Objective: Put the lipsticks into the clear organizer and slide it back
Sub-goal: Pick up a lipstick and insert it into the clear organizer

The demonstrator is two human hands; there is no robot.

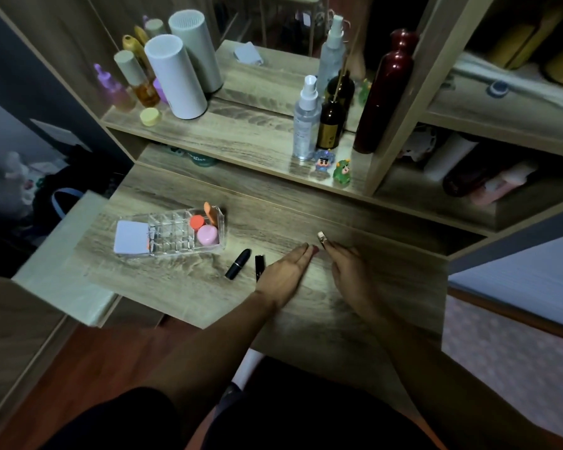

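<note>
We see the clear organizer (173, 233) lying on the wooden table (306, 303), left of the middle. It is a see-through plastic box split by a grid of small square cells, most of them empty. At the organizer's right end sit an orange round lid (196, 222), a pink round jar (207, 235) and an orange flat piece (210, 213) standing against the wall. A white square card (131, 237) covers the organizer's left end.

Two lipsticks lie on the table just right of and nearer to us than the organizer, outside it. The first lipstick (238, 264) is a black bullet-shaped tube with a rounded cap, lying slanted. The second lipstick (259, 266) is a black, square-edged tube, just beside the first and partly hidden by the left hand.

Our left hand (285, 274) rests flat on the table, fingers straight and together, holding nothing; its edge is right by the second lipstick. Our right hand (348, 267) is farther from the organizer, fingers loosely curled over the table; whether it pinches something small at the fingertips we cannot tell.

Beyond the organizer, a raised shelf (241, 134) carries bottles and small figures.
</note>
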